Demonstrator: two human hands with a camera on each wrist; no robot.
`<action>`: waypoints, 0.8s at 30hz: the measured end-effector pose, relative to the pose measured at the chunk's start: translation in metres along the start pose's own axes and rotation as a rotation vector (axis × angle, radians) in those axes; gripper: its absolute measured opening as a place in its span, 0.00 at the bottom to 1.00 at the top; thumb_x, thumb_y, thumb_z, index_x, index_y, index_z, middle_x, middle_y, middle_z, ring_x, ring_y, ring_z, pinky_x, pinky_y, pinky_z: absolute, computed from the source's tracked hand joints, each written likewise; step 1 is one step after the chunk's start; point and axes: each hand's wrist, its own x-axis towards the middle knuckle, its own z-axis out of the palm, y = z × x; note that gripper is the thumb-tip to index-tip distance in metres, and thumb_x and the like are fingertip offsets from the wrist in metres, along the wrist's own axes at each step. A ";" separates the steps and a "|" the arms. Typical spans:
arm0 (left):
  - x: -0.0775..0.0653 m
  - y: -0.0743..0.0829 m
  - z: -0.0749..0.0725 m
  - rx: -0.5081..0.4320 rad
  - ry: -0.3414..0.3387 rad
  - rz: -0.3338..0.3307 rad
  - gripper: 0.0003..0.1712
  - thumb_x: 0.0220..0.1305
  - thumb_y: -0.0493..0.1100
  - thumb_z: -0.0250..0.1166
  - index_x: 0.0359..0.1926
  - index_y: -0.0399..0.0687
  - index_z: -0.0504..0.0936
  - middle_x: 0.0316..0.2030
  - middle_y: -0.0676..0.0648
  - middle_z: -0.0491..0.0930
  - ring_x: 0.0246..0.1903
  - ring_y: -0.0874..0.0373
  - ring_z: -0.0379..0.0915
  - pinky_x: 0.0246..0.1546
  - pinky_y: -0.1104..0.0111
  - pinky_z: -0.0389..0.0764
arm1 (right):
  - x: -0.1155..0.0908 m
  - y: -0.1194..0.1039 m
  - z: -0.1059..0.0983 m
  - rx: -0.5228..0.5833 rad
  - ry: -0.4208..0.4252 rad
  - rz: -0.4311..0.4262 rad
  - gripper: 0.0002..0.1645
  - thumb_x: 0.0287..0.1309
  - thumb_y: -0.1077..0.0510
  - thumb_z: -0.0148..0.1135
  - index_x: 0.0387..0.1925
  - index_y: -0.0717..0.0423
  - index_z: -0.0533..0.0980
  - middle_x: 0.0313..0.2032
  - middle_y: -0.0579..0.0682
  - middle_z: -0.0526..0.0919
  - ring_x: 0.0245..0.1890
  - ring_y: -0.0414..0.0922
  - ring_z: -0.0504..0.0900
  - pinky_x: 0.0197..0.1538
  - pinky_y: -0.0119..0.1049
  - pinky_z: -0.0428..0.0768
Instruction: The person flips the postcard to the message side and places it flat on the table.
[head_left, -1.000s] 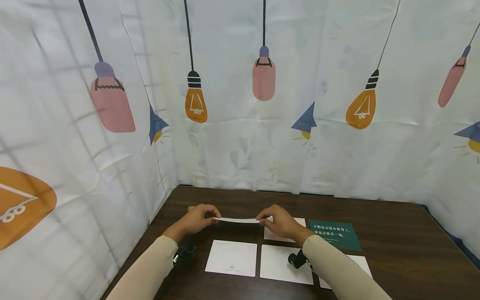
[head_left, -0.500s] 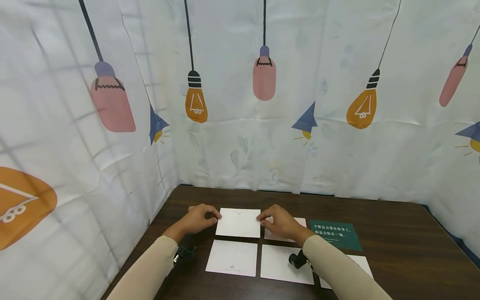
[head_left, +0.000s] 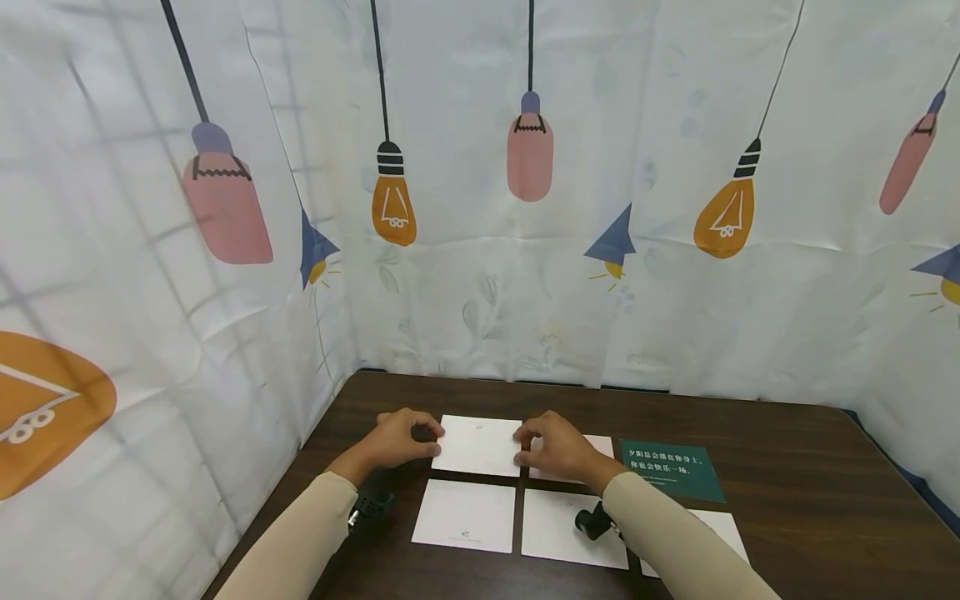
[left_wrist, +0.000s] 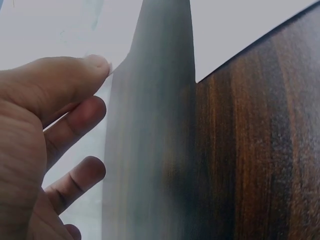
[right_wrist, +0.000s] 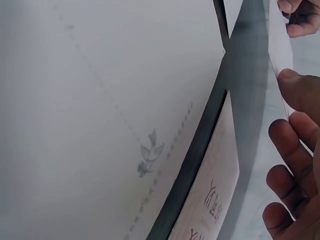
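My two hands hold a white card [head_left: 477,446] by its opposite short sides, its blank face with a small printed mark turned up. The left hand [head_left: 397,437] pinches the left edge; in the left wrist view its thumb [left_wrist: 75,75] lies right at a corner of the card. At the right edge, the right hand [head_left: 561,452] pinches with thumb and index finger, the other fingers loosely bent in the right wrist view. Just in front lies another white card [head_left: 463,517]. A pale pinkish card [right_wrist: 215,185] with red writing lies partly behind the right hand.
More white cards lie in the front row, one in the middle [head_left: 555,537] and one at right [head_left: 723,529], partly behind the right sleeve. A dark green card [head_left: 671,471] with white writing lies at back right. The brown wooden table [head_left: 825,492] backs onto a printed curtain [head_left: 465,325].
The held card was seen almost edge-on a second ago and then tipped so its blank face shows. Since then it has barely moved; the fingers have shifted slightly at its edges.
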 end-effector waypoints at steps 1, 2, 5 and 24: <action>0.000 0.000 0.000 0.003 0.001 0.000 0.10 0.58 0.46 0.76 0.42 0.57 0.88 0.43 0.60 0.85 0.53 0.49 0.77 0.53 0.46 0.52 | 0.000 0.000 0.001 0.002 0.000 0.007 0.18 0.58 0.51 0.76 0.48 0.51 0.85 0.39 0.38 0.81 0.51 0.47 0.76 0.53 0.46 0.77; 0.000 0.000 0.001 0.005 0.002 0.000 0.10 0.58 0.46 0.77 0.42 0.57 0.88 0.43 0.60 0.85 0.53 0.49 0.77 0.53 0.46 0.52 | 0.000 -0.001 0.001 0.003 0.000 0.017 0.18 0.57 0.51 0.77 0.48 0.50 0.84 0.40 0.39 0.81 0.51 0.48 0.76 0.53 0.46 0.77; 0.001 -0.001 0.001 0.008 0.004 0.004 0.12 0.57 0.46 0.77 0.43 0.57 0.88 0.43 0.61 0.85 0.53 0.50 0.77 0.52 0.46 0.53 | -0.001 -0.001 0.003 -0.001 0.006 0.038 0.19 0.55 0.51 0.78 0.48 0.50 0.84 0.40 0.41 0.80 0.51 0.49 0.76 0.53 0.46 0.77; 0.004 -0.010 0.011 0.047 -0.002 0.009 0.18 0.51 0.42 0.80 0.45 0.55 0.88 0.40 0.61 0.85 0.47 0.55 0.79 0.49 0.47 0.53 | 0.006 -0.003 0.016 -0.168 0.019 0.072 0.22 0.50 0.49 0.82 0.46 0.48 0.83 0.35 0.36 0.78 0.45 0.42 0.73 0.48 0.42 0.78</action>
